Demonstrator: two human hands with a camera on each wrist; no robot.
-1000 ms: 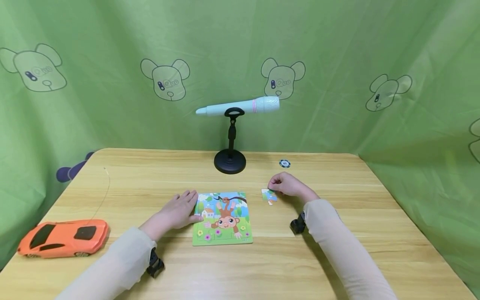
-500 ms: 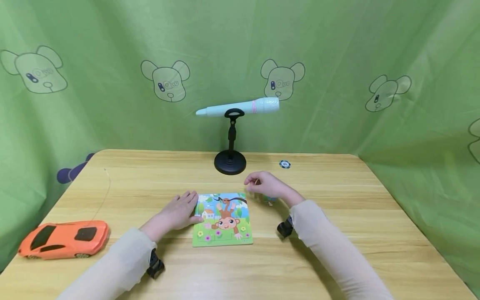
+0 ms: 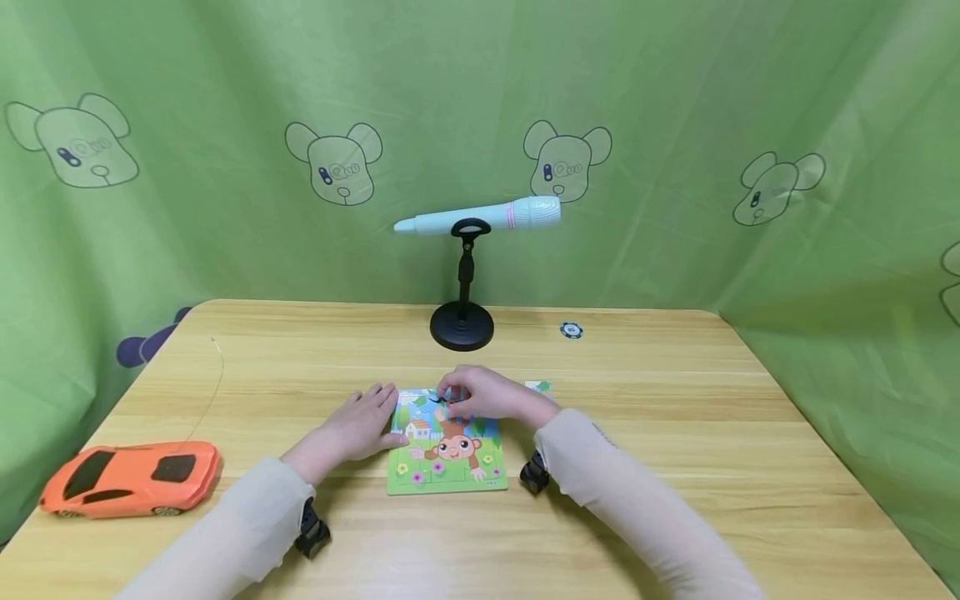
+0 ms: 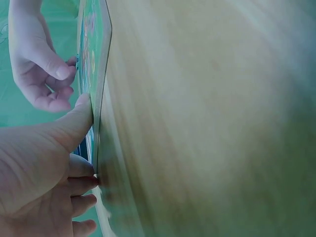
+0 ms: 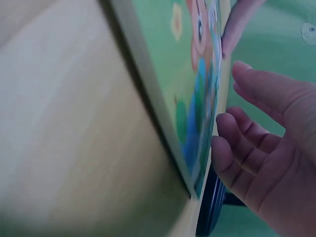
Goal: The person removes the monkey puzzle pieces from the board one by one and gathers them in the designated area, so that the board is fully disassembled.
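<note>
A square jigsaw puzzle with an upside-down monkey picture lies flat on the wooden table. My left hand rests at its left edge, fingers spread, the thumb on the board. Over the puzzle's upper part, my right hand has thumb and forefinger drawn together. At those fingertips a small teal edge of a puzzle piece shows in the left wrist view; the rest of it is hidden. Another loose puzzle piece lies to the right of the board, partly covered by the right wrist.
Behind the puzzle, a light blue microphone sits on a black stand. To the right of that lies a poker chip. An orange toy car stands at the left, and a green curtain hangs behind the table.
My right hand has moved left from the loose pieces to the top of the puzzle, uncovering part of a loose piece. The left hand has stayed at the board's left edge.
</note>
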